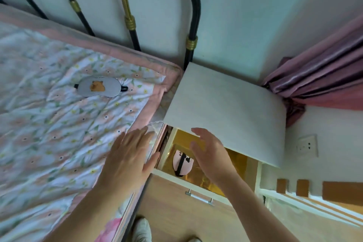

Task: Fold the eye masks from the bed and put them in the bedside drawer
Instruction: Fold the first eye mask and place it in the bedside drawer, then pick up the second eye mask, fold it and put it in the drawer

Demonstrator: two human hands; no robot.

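Hands are hovering empty in the head view: the left hand (127,155), fingers spread flat, is hanging over the bed edge, while the right hand (208,153), fingers loosely open, is sitting above the open bedside drawer (176,176). A folded pink eye mask (181,163) with a black strap is lying inside on the shiny gold lining. A grey eye mask (98,86), soft, oval and unfolded, is waiting flat on the quilted floral bedspread (49,124). Reaching for it next seems wise, folding it in half and keeping the strap tucked.
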